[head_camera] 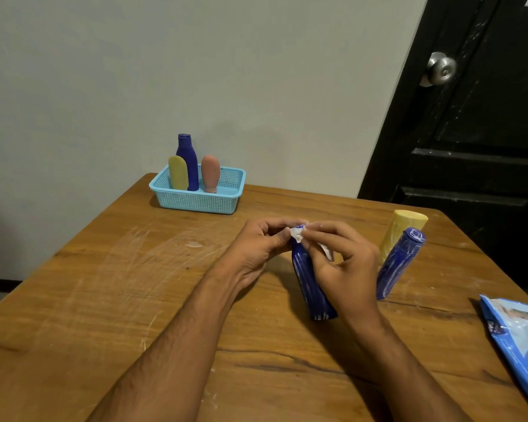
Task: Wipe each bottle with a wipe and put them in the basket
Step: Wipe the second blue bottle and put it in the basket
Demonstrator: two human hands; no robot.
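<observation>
Bottle work sits at the middle of your head view: a dark blue bottle [313,287] stands tilted on the wooden table [104,300], its base on the wood and its top between your two hands. Your left hand [256,251] curls its fingers and thumb round the neck of that bottle. Your right hand [345,266] pinches a small white wipe [297,234] against the bottle's cap, with more of the wipe showing under your fingers.

Just to the right, a second dark blue bottle [398,263] stands leaning, streaked white, and a yellow bottle [401,231] stands right behind it, so close that you cannot tell whether they touch. A blue pack of wipes [521,339] lies at the table's right edge, partly out of view.

At the far side of the table, a light blue basket [195,202] holds three bottles upright: a yellow one [178,173], a tall dark blue one [187,156] and a pinkish one [211,173]. A black door [485,132] with a metal knob [441,69] stands behind on the right.
</observation>
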